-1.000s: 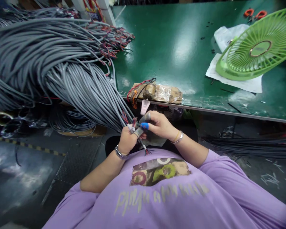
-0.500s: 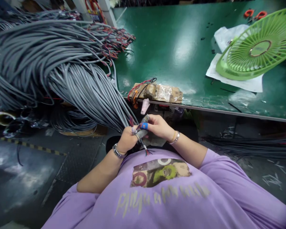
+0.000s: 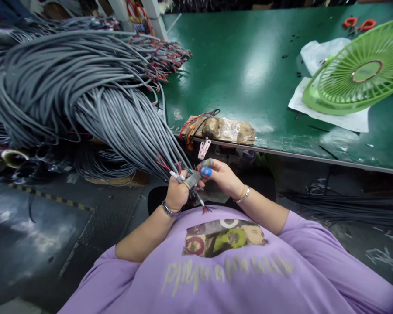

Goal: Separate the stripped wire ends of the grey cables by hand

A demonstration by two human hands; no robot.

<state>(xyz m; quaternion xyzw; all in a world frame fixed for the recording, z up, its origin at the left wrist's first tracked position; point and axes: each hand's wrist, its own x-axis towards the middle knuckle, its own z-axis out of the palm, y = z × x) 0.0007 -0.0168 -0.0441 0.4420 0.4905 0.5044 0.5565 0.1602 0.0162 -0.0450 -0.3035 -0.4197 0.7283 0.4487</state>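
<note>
A thick bundle of grey cables (image 3: 85, 96) slopes down from the left to my lap, its ends showing red, blue and black wires. My left hand (image 3: 177, 192), with a wristwatch, is closed around several of those cable ends (image 3: 180, 176). My right hand (image 3: 221, 176) wears grey and blue finger tape and a bracelet, and it pinches the wire tips right beside my left fingers. A few stripped wire ends (image 3: 203, 207) hang below my hands against my purple shirt.
A green worktable (image 3: 249, 56) lies ahead, with a taped cardboard block (image 3: 222, 128) and red wires at its near edge. A green fan grille (image 3: 360, 72) rests on white paper at the right; orange scissors (image 3: 358, 22) lie behind it. More cables lie on the dark floor.
My hands have stayed together at the cable ends and shifted slightly. The right fingers have moved closer to the left hand. The view has drifted a little.
</note>
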